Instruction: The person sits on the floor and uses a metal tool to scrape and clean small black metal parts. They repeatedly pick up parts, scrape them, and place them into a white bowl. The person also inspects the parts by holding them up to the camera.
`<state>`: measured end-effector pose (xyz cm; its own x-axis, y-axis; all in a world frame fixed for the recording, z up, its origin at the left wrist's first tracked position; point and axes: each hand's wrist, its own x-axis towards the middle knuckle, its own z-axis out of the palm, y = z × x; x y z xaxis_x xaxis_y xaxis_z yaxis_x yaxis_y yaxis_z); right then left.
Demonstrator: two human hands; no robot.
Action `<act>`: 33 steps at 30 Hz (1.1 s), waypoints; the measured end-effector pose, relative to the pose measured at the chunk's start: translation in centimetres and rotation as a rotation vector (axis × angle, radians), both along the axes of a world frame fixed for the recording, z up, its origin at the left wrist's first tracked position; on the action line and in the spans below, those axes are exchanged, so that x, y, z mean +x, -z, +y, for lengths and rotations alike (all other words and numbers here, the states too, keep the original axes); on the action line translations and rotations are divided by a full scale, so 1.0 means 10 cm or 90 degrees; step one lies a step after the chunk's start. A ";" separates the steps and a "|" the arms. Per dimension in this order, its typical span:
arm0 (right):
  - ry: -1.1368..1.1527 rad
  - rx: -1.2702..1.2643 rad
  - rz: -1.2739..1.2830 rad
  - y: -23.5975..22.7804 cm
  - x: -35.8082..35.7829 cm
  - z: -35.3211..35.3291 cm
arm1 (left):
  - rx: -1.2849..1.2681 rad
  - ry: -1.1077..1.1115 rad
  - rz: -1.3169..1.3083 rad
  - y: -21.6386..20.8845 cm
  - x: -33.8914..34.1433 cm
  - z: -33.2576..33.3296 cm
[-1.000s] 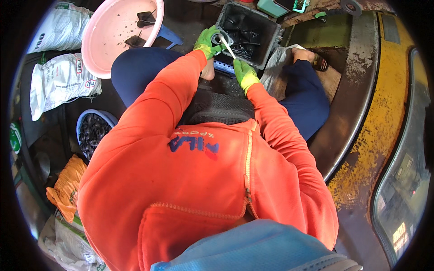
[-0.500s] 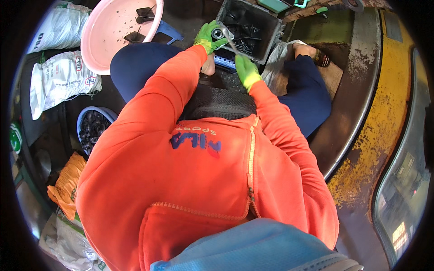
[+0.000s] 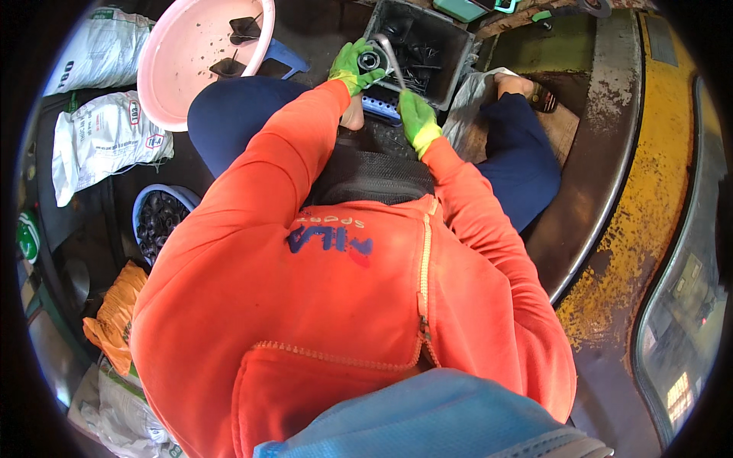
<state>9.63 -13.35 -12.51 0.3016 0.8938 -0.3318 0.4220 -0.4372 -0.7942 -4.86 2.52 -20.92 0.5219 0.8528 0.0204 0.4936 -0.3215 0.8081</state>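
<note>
As the left hand (image 3: 350, 64) lifts its round metal part (image 3: 372, 59) over the black crate (image 3: 450, 53), grip clamped, the right hand (image 3: 416, 116) (fist closed) levers a bent rod (image 3: 391, 62) into it.

Dark grimy floor (image 3: 321, 30), a curved rusty yellow metal edge (image 3: 634, 252), white sacks (image 3: 107, 137) at the left.

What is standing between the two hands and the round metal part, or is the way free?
Nothing visible stands in the way. The left hand in a green glove already holds the round metal part, and the right hand holds a thin bent metal tool whose tip reaches that part, above the dark crate.
</note>
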 end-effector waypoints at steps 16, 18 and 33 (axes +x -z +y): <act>-0.101 -0.194 -0.055 0.23 0.02 -0.01 | 0.023 -0.001 0.002 -0.08 -0.01 -0.05; -0.054 -0.190 0.024 0.28 0.06 0.01 | 0.063 0.004 0.065 -0.06 -0.01 -0.04; -0.077 -0.190 -0.110 0.08 0.03 0.03 | 0.063 0.014 0.032 -0.18 0.00 -0.05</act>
<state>9.97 -13.06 -13.33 0.2747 0.7976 -0.5370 0.6020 -0.5781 -0.5508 -4.90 2.03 -19.07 0.5435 0.8359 0.0767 0.5245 -0.4096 0.7464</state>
